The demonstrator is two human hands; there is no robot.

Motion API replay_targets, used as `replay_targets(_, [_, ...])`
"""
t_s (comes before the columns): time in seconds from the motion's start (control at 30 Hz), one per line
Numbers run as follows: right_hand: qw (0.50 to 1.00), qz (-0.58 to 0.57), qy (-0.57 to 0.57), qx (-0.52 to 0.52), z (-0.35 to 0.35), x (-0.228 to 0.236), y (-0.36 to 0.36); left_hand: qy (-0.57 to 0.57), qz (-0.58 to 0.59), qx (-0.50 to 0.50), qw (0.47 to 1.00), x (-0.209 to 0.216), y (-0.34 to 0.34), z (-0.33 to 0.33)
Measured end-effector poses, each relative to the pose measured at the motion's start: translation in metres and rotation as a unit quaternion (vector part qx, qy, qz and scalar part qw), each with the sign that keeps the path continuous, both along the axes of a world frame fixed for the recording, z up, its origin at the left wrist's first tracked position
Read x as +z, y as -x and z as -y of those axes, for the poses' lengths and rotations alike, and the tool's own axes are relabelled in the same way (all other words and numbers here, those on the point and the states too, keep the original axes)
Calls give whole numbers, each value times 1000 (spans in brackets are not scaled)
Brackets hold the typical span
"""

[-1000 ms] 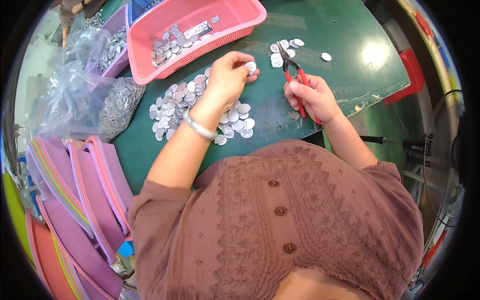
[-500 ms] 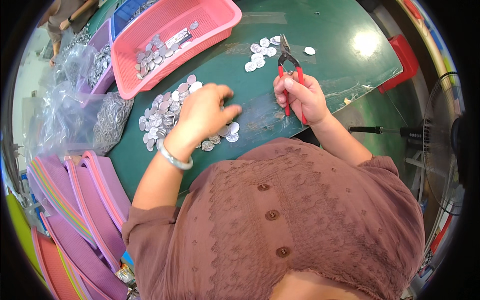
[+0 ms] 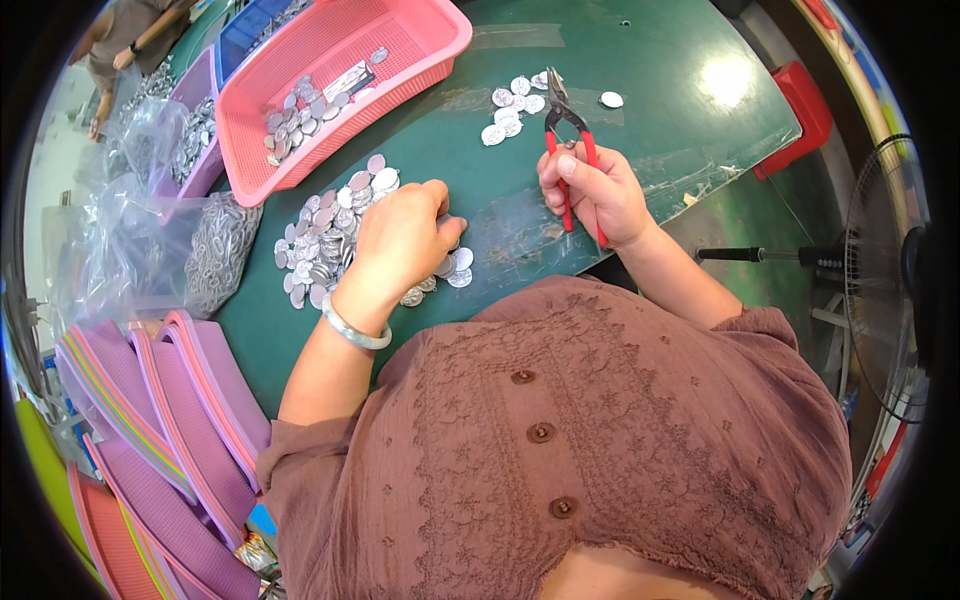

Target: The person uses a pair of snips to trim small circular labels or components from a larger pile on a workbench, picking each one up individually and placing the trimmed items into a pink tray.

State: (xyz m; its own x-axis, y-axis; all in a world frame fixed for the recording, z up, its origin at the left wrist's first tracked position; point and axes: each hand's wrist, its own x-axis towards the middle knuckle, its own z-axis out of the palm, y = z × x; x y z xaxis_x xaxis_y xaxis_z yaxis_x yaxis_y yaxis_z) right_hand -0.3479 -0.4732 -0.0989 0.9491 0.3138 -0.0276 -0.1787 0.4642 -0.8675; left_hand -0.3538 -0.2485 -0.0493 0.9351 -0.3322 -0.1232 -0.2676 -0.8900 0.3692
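My right hand (image 3: 602,195) grips a pair of red-handled snips (image 3: 557,97), their dark blades pointing away from me and the handles slightly apart. My left hand (image 3: 400,235) rests over the right side of a heap of flat silver medals (image 3: 325,230). Its fingers are curled, with thumb and forefinger drawn together; whatever lies between them is hidden. A small group of silver medals (image 3: 508,124) lies beyond the snips to the left, and a single medal (image 3: 611,99) sits to their right.
Behind the heap stands a pink basket (image 3: 250,185) holding more medals. Purple (image 3: 205,170) and blue (image 3: 232,40) bins adjoin it. A clear bag of metal links (image 3: 222,245) lies left. Stacked purple baskets (image 3: 190,400) stand near left, a fan (image 3: 885,280) far right. Another person's arm (image 3: 150,40) shows top left.
The left hand's thumb and fingers, spread apart before, have come together over the medals. My right hand still holds the snips, and the whole view has shifted slightly.
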Motion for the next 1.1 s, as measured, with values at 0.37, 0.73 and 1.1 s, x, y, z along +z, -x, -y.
replay_targets(0.37, [1000,-2,6,19,-1,2,-2,636,-174,252,708,-11,5,-25])
replay_targets(0.73, [982,48,159,85,-6,14,-4,737,-213,235,597,-13,21,-23])
replay_targets(1.1, [914,156,327,185,-18,32,2,744,-191,272,580,-4,30,-17])
